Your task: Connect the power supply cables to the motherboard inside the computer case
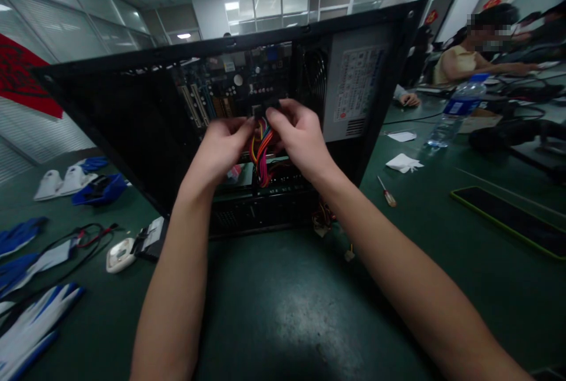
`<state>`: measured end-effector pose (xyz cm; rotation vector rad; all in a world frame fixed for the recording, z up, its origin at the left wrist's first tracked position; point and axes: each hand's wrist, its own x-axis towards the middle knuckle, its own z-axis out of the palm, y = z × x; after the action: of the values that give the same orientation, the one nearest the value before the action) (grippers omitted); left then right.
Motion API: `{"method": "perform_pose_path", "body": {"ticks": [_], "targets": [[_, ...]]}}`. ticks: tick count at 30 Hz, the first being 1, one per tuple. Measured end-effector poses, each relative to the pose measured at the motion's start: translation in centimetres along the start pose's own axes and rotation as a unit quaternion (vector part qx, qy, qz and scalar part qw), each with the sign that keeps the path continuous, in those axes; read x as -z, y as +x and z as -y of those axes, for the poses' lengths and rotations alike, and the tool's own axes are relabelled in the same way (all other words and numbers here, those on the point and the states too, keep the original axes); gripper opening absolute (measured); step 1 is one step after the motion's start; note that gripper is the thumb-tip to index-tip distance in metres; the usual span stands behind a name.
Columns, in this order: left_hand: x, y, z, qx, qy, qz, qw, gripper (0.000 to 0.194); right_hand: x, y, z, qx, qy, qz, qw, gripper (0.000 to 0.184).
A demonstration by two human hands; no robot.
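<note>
An open black computer case (230, 40) stands upright on the green table, its inside facing me. My left hand (225, 142) and my right hand (300, 136) meet in front of the motherboard (239, 68). Both are closed at the black power connector (260, 109), thumbs toward me and other fingers mostly hidden. A bundle of coloured cables (263, 154) hangs from it between the hands. Whether the connector is seated in the board I cannot tell. To the right sits the power supply (354, 86), with a label on its side.
On the right lie a screwdriver (387, 193), crumpled tissue (404, 163), a water bottle (457, 111) and a black phone-like slab (508, 219). Work gloves (38, 331), cables (91, 236) and a white round-cornered device (119, 255) are on the left. A person (464, 56) sits at the back right.
</note>
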<state>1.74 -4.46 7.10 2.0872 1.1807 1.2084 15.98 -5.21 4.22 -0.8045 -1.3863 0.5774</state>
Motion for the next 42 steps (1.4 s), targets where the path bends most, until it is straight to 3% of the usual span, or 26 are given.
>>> {"method": "perform_pose_path", "body": {"ticks": [3, 7, 12, 17, 23, 30, 33, 38, 42], "targets": [[0.5, 0.0, 0.5, -0.001, 0.084, 0.013, 0.996, 0.033, -0.5, 0.0, -1.5, -0.021, -0.035, 0.019, 0.999, 0.031], [0.0, 0.1, 1.6, 0.008, 0.219, 0.046, 0.975, 0.034, -0.5, -0.1, -3.7, -0.03, -0.193, 0.015, 0.981, 0.024], [-2.8, 0.4, 3.5, 0.034, 0.32, 0.077, 0.944, 0.035, -0.3, -0.2, -6.0, -0.084, -0.36, 0.056, 0.927, 0.021], [-4.9, 0.2, 3.9, 0.054, 0.391, 0.108, 0.912, 0.034, 0.3, -0.1, -6.7, -0.125, -0.418, 0.099, 0.895, 0.02], [-4.3, 0.2, 3.4, 0.082, 0.372, 0.106, 0.918, 0.034, 0.8, -0.3, -6.5, -0.141, -0.377, 0.106, 0.909, 0.02], [-4.5, 1.3, 6.7, 0.114, 0.274, 0.087, 0.951, 0.035, 0.9, -0.2, -6.5, -0.131, -0.355, 0.074, 0.923, 0.019], [-4.4, 1.4, 7.1, 0.115, 0.256, 0.08, 0.957, 0.033, 0.9, 0.0, -6.4, -0.141, -0.344, 0.077, 0.925, 0.021], [-3.4, 1.1, 6.1, 0.111, 0.197, 0.159, 0.961, 0.029, 0.9, 0.0, -6.4, -0.149, -0.327, 0.069, 0.931, 0.019], [-3.0, 1.2, 6.2, 0.125, 0.191, 0.165, 0.959, 0.028, 0.8, 0.0, -6.6, -0.145, -0.326, 0.066, 0.932, 0.019]]}}
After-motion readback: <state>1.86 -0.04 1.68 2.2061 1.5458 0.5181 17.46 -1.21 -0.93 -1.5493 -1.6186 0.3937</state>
